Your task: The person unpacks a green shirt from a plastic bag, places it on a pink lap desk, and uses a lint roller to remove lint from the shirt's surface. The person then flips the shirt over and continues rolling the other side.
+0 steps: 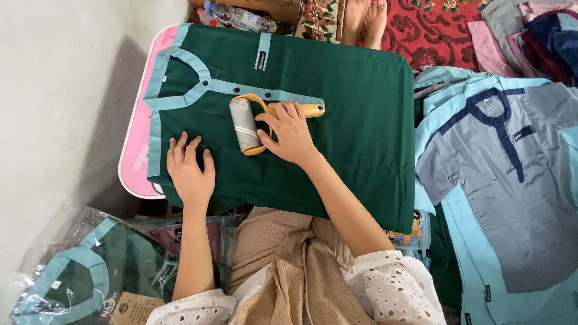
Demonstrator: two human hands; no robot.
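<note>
While the dark green shirt with light teal trim (337,120) lies spread flat over the small pink table (133,157), the left hand (191,170) rests on it with the palm down and the fingers spread open, pressing the cloth near the lower left edge and gripping nothing. The right hand (290,131) is closed around the yellow plastic handle of a lint roller with a grey-white sticky drum (245,124) — the drum lies on the shirt front, just below the teal button placket, and the end of the handle sticks out past the fingers to the right. The two hands are near each other but apart, the left one lower and more to the left.

To the right of the table, a grey-blue shirt with navy trim (506,180) lies on top of light blue shirts. At the lower left, a folded green shirt in a clear plastic bag (78,271) sits on the floor beside the person's knee. At the top edge, a clear plastic water bottle (238,16) lies on its side, and another person's bare feet (365,19) rest on a red patterned carpet (433,30).
</note>
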